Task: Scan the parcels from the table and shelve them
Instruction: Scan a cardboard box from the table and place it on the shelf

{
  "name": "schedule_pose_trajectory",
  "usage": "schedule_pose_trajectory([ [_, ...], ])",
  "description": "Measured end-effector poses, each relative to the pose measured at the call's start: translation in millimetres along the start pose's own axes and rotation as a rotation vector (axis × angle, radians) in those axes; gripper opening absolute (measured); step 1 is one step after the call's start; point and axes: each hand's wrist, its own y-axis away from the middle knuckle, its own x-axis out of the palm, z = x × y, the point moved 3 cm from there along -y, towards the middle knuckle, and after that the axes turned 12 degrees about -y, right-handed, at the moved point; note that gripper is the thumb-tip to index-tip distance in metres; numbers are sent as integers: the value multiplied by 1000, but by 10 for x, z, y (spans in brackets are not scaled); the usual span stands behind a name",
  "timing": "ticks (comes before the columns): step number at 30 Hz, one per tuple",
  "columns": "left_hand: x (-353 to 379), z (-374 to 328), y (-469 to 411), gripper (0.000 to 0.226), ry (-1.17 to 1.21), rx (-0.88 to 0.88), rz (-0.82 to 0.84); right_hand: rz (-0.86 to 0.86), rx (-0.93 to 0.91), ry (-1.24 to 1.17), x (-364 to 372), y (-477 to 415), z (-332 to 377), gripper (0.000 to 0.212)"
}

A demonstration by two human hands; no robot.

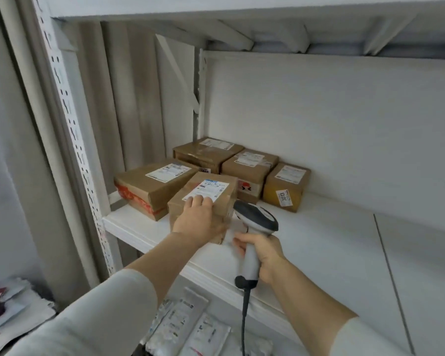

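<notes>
Gripping: left hand (pixel 194 222) parcel (pixel 206 188), right hand (pixel 263 255) scanner (pixel 257 217)

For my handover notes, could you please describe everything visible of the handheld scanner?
The scanner looks like plastic: a pale grey handle, a dark-topped head and a black cable hanging from its base. It stands roughly upright in the right hand, whose fingers curl round the handle. Its head sits above the shelf, just right of the box under the left hand.
</notes>
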Motion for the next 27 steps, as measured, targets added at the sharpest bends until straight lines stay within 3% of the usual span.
schedule_pose_trajectory([
  [9,96,-24,-306,57,25,-47,5,-63,-7,-115,-250,7,133,22],
  [15,-6,-234,-141,85,-122,-168,10,-56,-33,-122,-583,247,244,29],
  [20,-112,-1081,194,89,-196,99,-102,-85,-97,-143,-1214,703,488,29],
  [27,-198,-3123,1078,70,-118,591,15,-256,-220,-123,-2942,1803,837,18],
])
